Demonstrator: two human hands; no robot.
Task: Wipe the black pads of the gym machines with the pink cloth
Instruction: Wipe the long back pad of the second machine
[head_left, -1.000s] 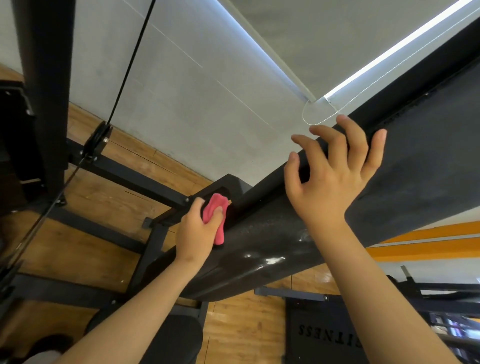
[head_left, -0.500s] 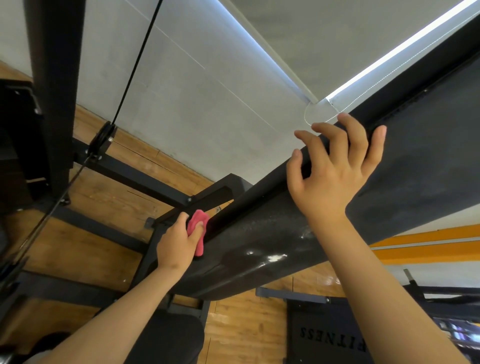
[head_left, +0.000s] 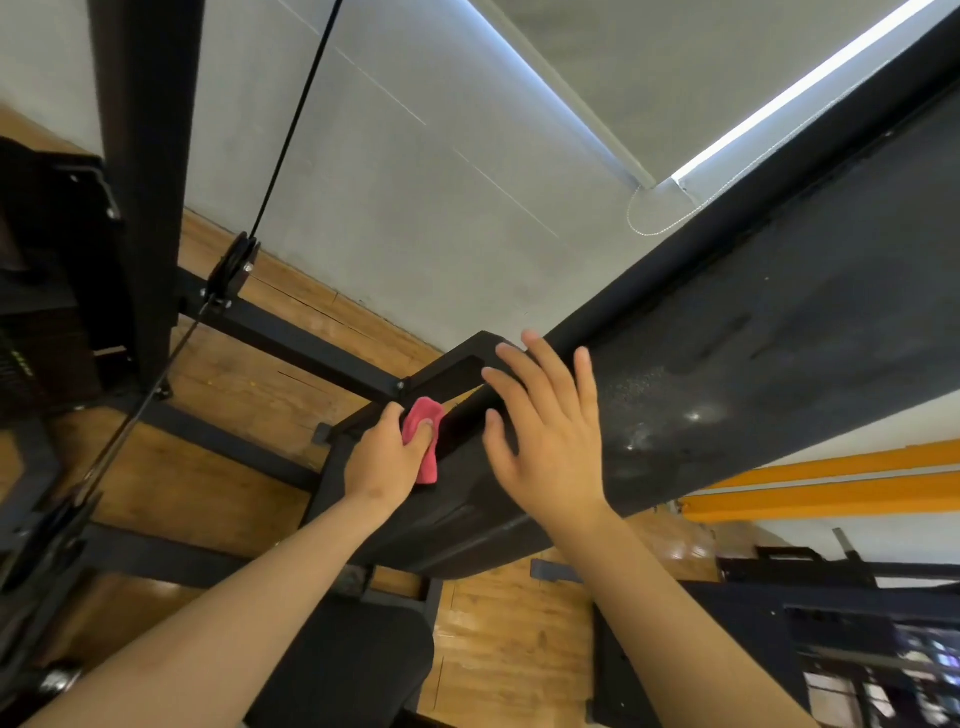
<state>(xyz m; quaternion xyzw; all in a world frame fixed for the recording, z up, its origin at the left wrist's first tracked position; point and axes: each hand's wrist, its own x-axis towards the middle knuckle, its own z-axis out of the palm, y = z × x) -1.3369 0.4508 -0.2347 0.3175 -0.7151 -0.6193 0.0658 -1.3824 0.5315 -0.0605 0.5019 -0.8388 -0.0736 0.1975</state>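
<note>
Right hand slid down speckled black pad (pink cloth crumpled).

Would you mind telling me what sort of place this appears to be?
Probably a gym: a long black machine pad, a pink cloth held against its edge, and a cable over a pulley on a black frame.
</note>
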